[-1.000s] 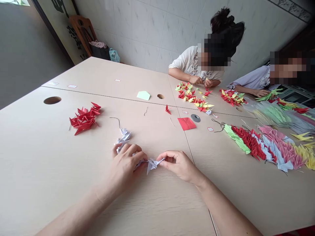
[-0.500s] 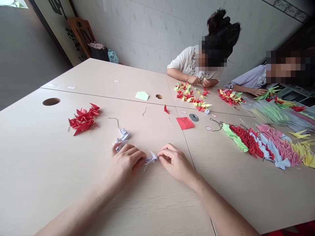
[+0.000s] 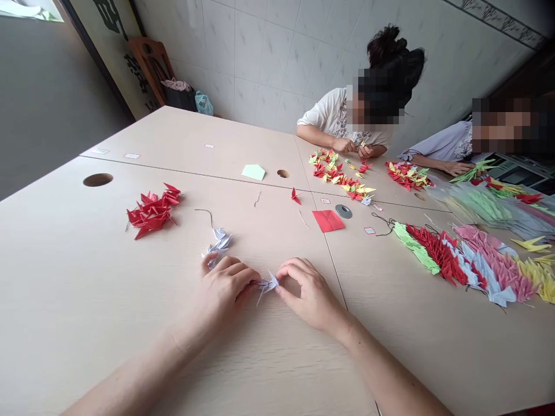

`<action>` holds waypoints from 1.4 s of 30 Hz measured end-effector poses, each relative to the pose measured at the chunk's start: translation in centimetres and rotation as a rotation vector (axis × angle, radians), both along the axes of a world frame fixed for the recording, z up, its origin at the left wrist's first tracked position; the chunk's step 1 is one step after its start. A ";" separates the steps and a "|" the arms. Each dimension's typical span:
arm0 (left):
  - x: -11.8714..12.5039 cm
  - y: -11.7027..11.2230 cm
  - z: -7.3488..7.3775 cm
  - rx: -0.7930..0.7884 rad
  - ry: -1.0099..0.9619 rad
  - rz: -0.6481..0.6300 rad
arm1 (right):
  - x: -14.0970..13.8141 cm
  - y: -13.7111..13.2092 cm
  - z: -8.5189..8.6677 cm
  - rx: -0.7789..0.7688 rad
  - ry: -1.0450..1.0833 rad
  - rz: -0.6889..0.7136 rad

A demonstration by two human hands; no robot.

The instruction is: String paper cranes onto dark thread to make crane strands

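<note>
Cranes (image 3: 220,240) of pale blue-white paper, strung in a chain, lie on the table (image 3: 277,370) in front of the person, a dark thread (image 3: 205,212) trailing from the far end. The left hand (image 3: 228,286) covers the middle of the chain, fingers curled down and closed over it, which hides how the thumb sits. The right hand (image 3: 307,289) pinches the tip of the end crane (image 3: 267,283) between thumb and forefinger, just beside the left fingertips. To the left, near the chain, sits a heap of red cranes (image 3: 151,214), with a round table hole (image 3: 97,180) behind it. Beyond the hands are bits of loose string (image 3: 303,219), a single red crane (image 3: 295,197), a creased red square (image 3: 328,221) nearly touching a grey metal ring (image 3: 343,211), and, farther back, a green paper piece (image 3: 253,171) beside a smaller hole (image 3: 283,173). The right side is the crowded one: rows of strung cranes (image 3: 459,257) in green, red, white, pink and yellow, with clear plastic bags (image 3: 477,202) behind them. Across the table, one person in white (image 3: 323,112) holds something small and yellowish behind a red, yellow and green garland (image 3: 333,172); another, in a lilac sleeve (image 3: 440,143), has a hand at green paper strips (image 3: 474,171). A wooden chair (image 3: 150,63) stands against the wall.
</note>
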State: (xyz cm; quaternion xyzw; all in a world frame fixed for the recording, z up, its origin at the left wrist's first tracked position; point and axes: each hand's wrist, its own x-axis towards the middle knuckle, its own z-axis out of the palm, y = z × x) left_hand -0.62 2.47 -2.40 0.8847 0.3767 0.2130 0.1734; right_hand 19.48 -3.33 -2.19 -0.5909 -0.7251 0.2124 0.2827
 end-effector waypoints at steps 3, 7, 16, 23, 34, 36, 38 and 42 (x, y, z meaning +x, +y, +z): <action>-0.1 0.0 -0.1 -0.010 0.005 -0.017 | -0.2 0.1 -0.3 0.022 0.013 0.019; 0.0 0.0 -0.6 -0.004 0.009 -0.018 | -0.7 0.1 -0.9 0.110 -0.026 0.037; -0.8 0.4 0.1 0.005 0.029 -0.044 | 0.2 0.1 0.0 0.146 -0.077 0.058; -3.1 1.7 1.0 0.072 0.176 -0.065 | -1.2 -0.1 1.0 0.112 -0.001 0.032; -2.5 1.7 0.1 0.081 0.152 -0.004 | -2.1 1.2 0.3 0.007 -0.254 0.024; -2.2 1.5 0.0 0.077 0.142 -0.005 | -1.7 1.1 0.9 -0.025 -0.272 0.036; -2.0 1.3 -0.2 0.071 0.136 -0.012 | -1.7 1.0 1.6 -0.052 -0.264 0.055; -1.8 1.2 -0.5 0.063 0.128 -0.014 | -2.8 0.9 2.0 -0.009 -0.223 0.060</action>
